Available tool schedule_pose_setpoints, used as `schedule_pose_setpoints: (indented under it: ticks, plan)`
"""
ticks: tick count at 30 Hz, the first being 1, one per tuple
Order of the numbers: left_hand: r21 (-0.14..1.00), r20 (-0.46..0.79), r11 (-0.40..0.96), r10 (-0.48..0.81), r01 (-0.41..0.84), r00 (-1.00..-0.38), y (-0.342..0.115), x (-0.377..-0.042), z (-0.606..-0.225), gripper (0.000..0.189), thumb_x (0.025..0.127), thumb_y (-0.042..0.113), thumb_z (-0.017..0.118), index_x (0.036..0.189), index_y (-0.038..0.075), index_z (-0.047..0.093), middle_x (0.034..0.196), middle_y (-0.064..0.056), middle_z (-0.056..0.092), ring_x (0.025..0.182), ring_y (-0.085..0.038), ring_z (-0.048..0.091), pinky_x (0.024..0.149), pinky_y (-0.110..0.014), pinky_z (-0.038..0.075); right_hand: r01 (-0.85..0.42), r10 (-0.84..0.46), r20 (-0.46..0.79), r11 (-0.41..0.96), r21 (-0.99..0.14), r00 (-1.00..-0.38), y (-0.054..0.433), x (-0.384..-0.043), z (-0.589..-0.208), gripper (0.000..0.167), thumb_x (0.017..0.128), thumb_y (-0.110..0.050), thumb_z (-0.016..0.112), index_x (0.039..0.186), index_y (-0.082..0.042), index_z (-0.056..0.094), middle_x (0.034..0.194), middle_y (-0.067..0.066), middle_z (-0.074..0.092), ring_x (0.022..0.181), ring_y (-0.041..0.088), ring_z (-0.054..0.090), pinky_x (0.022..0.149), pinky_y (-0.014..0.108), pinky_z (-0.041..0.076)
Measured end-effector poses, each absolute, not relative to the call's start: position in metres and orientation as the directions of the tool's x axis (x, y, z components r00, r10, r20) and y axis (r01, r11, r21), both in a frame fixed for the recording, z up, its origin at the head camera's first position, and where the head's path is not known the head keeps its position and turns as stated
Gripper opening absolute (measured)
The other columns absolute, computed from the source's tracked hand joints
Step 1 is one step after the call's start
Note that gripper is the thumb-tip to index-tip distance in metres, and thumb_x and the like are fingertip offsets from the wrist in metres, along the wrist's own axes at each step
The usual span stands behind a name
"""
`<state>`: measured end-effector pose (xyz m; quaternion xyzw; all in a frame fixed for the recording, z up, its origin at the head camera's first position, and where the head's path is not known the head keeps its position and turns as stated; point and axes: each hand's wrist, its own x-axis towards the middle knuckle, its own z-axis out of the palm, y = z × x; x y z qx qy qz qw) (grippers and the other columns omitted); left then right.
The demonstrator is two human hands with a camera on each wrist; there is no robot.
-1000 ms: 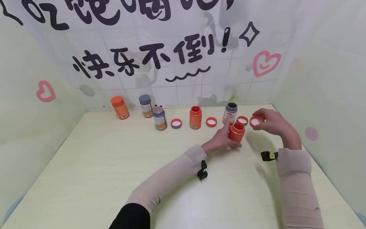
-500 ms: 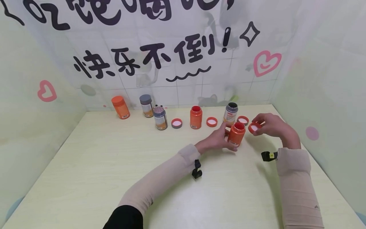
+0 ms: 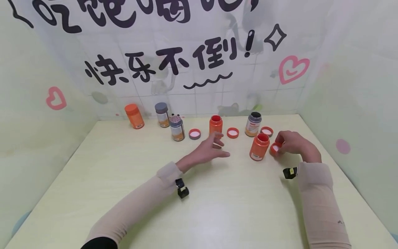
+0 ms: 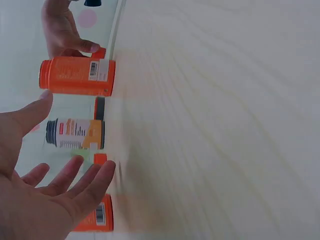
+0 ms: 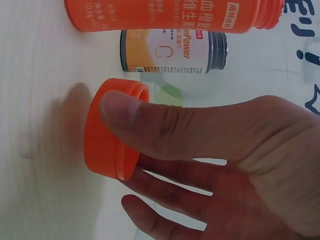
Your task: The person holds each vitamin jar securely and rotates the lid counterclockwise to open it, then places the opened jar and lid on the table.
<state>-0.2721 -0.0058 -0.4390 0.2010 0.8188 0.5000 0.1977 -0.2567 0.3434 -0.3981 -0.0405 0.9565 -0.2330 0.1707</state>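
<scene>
My right hand point(image 3: 292, 142) pinches an orange bottle cap point(image 5: 107, 137) between thumb and fingers, its white inside facing up, low over the table. Just left of it an uncapped orange bottle point(image 3: 259, 148) stands upright on the table. My left hand point(image 3: 206, 150) is apart from that bottle, fingers spread and holding nothing. In the head view it overlaps the lower part of a second uncapped orange bottle point(image 3: 216, 123); the left wrist view shows the fingers in front of that bottle. Behind the nearer bottle stands an uncapped grey bottle point(image 3: 253, 125).
Upturned caps lie along the back: a grey-rimmed one point(image 3: 194, 134), an orange one point(image 3: 232, 132) and another point(image 3: 266, 131). Further left stand a capped orange bottle point(image 3: 134, 116), a capped grey bottle point(image 3: 162, 115) and a grey bottle with patterned top point(image 3: 177, 128). A lettered backdrop point(image 3: 174, 83) rises behind.
My left hand has let go of the near orange bottle and moved left. The right hand has lowered the orange cap toward the table beside that bottle.
</scene>
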Motion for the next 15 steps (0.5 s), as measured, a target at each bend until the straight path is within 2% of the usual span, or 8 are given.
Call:
schedule_pose_setpoints:
  ticks: [6, 15]
  plan:
    - [0.91, -0.132, 0.407, 0.463, 0.078, -0.876, -0.061, -0.272, -0.432, 0.075, 0.092, 0.029, 0.079, 0.151, 0.014, 0.036, 0.139, -0.017, 0.058, 0.126, -0.034, 0.063, 0.087, -0.041, 0.063, 0.011, -0.154, -0.333, 0.895, -0.445, -0.93, 0.341, -0.257, -0.4, 0.039, 0.084, -0.014, 0.081, 0.113, 0.0, 0.059, 0.108, 0.017, 0.062, 0.1, 0.035, 0.053, 0.081, 0.043, 0.049]
    - [0.917, -0.125, 0.398, 0.373, 0.037, -0.92, -0.126, -0.266, -0.427, 0.058, 0.099, 0.024, 0.07, 0.147, 0.005, 0.042, 0.128, -0.02, 0.06, 0.118, -0.038, 0.066, 0.087, -0.04, 0.064, 0.032, -0.145, -0.356, 0.894, -0.448, -0.923, 0.345, -0.261, -0.407, 0.045, 0.081, -0.019, 0.085, 0.114, -0.002, 0.059, 0.111, 0.018, 0.061, 0.103, 0.036, 0.053, 0.083, 0.045, 0.05]
